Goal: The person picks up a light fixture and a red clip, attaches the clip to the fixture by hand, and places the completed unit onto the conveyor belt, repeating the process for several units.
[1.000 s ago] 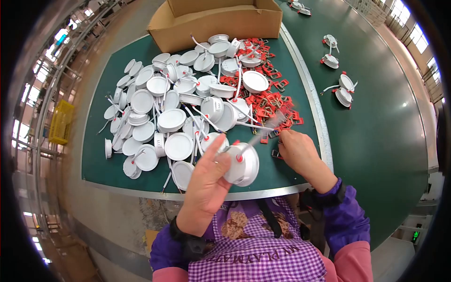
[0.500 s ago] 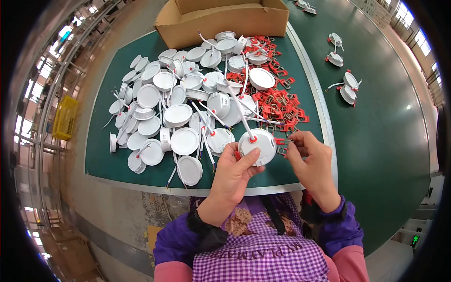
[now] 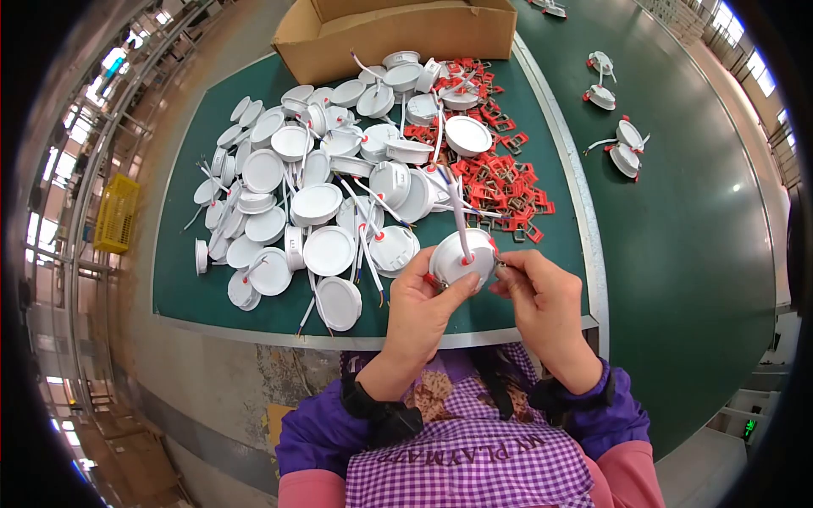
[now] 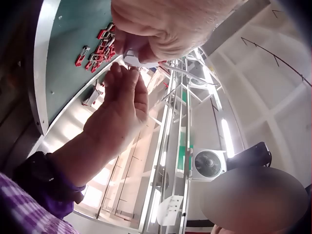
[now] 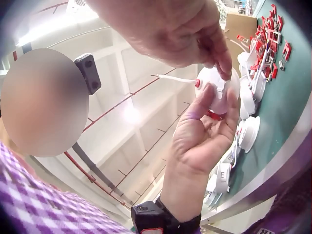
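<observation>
My left hand (image 3: 415, 317) grips a round white downlight (image 3: 447, 261) by its left side, thumb across the back face. A pale cable with a red grommet stands up from that back. At the light's right edge my right hand (image 3: 549, 306) pinches a small red-and-metal spring clip (image 3: 497, 258), mostly hidden by the fingertips. In the right wrist view, the right fingers press close to the light's rim, and a red clip (image 5: 214, 115) shows at the opposite side beside the left fingers.
Many white downlights (image 3: 318, 203) with cables lie heaped on the green table, left of a pile of red clips (image 3: 504, 186). A cardboard box (image 3: 394, 42) stands behind them. Several lights with red clips (image 3: 627, 161) sit on the green surface to the right, past a metal edge strip (image 3: 563, 161).
My right hand has picked a clip from near the pile and brought it left to the downlight's edge. The left hand has turned the light's back upward and holds it near the table's front.
</observation>
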The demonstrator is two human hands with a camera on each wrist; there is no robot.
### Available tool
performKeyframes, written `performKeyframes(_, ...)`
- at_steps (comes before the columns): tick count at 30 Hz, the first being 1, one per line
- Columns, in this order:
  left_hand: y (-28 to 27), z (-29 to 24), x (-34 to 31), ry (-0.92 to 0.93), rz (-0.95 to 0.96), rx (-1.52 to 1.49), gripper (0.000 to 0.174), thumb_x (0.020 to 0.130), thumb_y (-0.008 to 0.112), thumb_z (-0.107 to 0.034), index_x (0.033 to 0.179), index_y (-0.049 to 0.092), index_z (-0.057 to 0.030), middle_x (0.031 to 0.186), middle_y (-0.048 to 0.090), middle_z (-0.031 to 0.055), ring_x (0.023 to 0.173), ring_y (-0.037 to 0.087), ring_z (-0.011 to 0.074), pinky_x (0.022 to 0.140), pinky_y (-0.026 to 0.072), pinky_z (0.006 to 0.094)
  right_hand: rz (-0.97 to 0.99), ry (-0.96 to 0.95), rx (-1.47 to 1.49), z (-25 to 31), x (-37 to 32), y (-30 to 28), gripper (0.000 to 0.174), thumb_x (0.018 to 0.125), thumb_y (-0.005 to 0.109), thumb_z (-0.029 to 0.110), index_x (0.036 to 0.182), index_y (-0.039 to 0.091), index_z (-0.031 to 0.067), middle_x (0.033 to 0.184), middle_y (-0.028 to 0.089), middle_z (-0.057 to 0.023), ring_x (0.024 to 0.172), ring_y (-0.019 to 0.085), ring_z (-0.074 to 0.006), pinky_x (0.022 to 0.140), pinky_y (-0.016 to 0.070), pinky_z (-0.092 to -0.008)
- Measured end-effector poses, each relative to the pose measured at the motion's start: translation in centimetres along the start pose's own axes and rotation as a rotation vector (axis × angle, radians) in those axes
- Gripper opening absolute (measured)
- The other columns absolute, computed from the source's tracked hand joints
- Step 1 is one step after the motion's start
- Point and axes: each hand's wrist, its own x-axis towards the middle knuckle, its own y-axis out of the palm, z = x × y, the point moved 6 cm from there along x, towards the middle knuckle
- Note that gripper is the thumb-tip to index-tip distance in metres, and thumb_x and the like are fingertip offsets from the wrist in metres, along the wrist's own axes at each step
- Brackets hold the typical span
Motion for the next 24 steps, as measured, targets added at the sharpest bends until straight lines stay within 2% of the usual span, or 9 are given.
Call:
performKeyframes(5,-0.1,0.0,0.0,0.003,0.016,0.064,0.031,0.08,0.066,0.002,0.108,0.053,0.0011,0.099,0.06,0.0056,0.089,0.058,0.0103,0.078,0.0497,0.024,-0.026,0.024,0.078,-0.2,0.1,0.2,0.009,0.083,0.057,-0.003,0.092,0.057,-0.0038,0.075,0.062,-0.0127,0.065,0.066,-0.0176,0.056,0.0505,-0.0268)
performKeyframes(18,0.0,0.0,-0.1,0.088,0.049,0.094,0.03,0.081,0.064,0.001,0.109,0.052,0.0003,0.099,0.06,0.004,0.089,0.057,0.0086,0.078,0.0465,0.0222,-0.06,0.041,0.038,-0.1,0.1,0.1,0.005,0.083,0.058,-0.002,0.088,0.057,-0.0031,0.069,0.061,-0.0117,0.063,0.065,-0.016,0.054,0.0488,-0.026)
performKeyframes(21,0.0,-0.3,-0.3,0.09,0.088,0.121,0.03,0.082,0.064,0.002,0.109,0.052,-0.0002,0.099,0.059,0.0041,0.09,0.056,0.0085,0.078,0.0464,0.0223,-0.038,-0.017,0.059,-0.5,-0.1,0.0,0.01,0.082,0.059,-0.004,0.09,0.055,-0.0025,0.074,0.062,-0.0095,0.064,0.064,-0.0136,0.055,0.0488,-0.0251)
performKeyframes(23,0.1,-0.1,-0.6,0.043,0.149,0.122,0.029,0.082,0.064,0.001,0.109,0.053,-0.0004,0.1,0.058,0.0039,0.09,0.056,0.0085,0.078,0.0463,0.0227,-0.024,0.241,0.384,-2.3,-0.4,0.1,0.018,0.08,0.059,-0.006,0.096,0.053,-0.0009,0.086,0.063,-0.0074,0.067,0.063,-0.0113,0.057,0.0485,-0.0232)
performKeyframes(24,0.1,-0.3,-0.7,0.049,0.142,0.125,0.029,0.082,0.064,0.001,0.109,0.053,-0.0004,0.1,0.058,0.0039,0.09,0.056,0.0085,0.078,0.0463,0.0227,0.032,0.278,0.411,-2.7,-0.5,-0.2,0.03,0.079,0.059,-0.006,0.107,0.05,0.0003,0.1,0.061,-0.0085,0.071,0.063,-0.0115,0.058,0.0485,-0.0216)
